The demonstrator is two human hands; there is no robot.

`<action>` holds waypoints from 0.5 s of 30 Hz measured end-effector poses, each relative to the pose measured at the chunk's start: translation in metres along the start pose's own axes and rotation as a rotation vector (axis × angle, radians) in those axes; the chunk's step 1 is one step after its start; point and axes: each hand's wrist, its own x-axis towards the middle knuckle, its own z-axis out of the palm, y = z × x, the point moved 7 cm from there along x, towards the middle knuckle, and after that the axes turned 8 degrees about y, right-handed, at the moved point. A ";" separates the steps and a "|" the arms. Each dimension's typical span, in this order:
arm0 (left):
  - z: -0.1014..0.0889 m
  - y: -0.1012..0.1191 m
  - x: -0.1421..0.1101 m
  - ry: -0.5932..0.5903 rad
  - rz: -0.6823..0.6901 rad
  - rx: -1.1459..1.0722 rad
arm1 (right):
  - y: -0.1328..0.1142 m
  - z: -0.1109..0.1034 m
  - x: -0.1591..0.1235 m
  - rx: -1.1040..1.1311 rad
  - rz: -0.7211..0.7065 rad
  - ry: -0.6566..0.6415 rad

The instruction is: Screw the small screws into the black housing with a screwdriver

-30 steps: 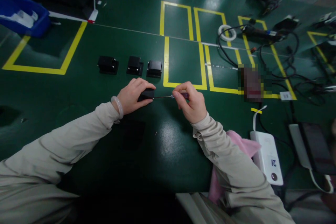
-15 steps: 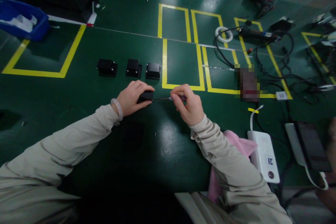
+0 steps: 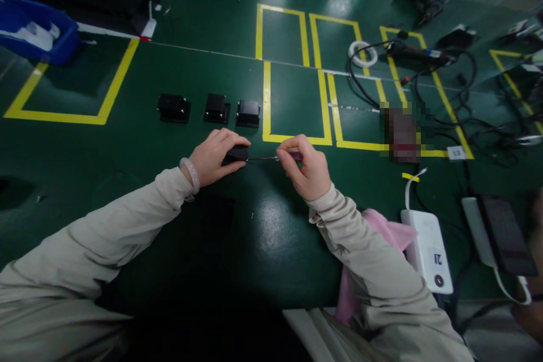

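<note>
Gripping the black block (image 3: 238, 153) between thumb and fingers, your left hand (image 3: 217, 157) holds it just left of, and a little nearer you than, the closest corner of the yellow tape frame (image 3: 267, 102). Your right hand (image 3: 306, 167) pinches the handle of the screwdriver (image 3: 296, 156) between thumb and forefinger, the other fingers curled, on the near side of the frame. The shaft runs to the block's right end; you cannot tell here whether the tip is seated. The block looks rigid and probably light enough for one hand, but its smooth sides may slip or twist, so take it across the near and far faces, leaving the right end clear. The hard, slim handle likely rolls easily between fingertips. Three black units (image 3: 216, 108) sit left of the frame, and a tiny screw (image 3: 251, 216), probably easy to lose, lies well nearer you than the frame.
</note>
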 end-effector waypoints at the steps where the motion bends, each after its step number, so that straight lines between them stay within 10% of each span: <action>1: 0.000 0.000 0.000 0.001 0.002 0.001 | 0.001 0.000 0.000 0.002 0.015 -0.006; 15: 0.001 -0.002 0.000 -0.013 -0.029 -0.010 | 0.005 0.003 -0.002 -0.017 0.064 -0.043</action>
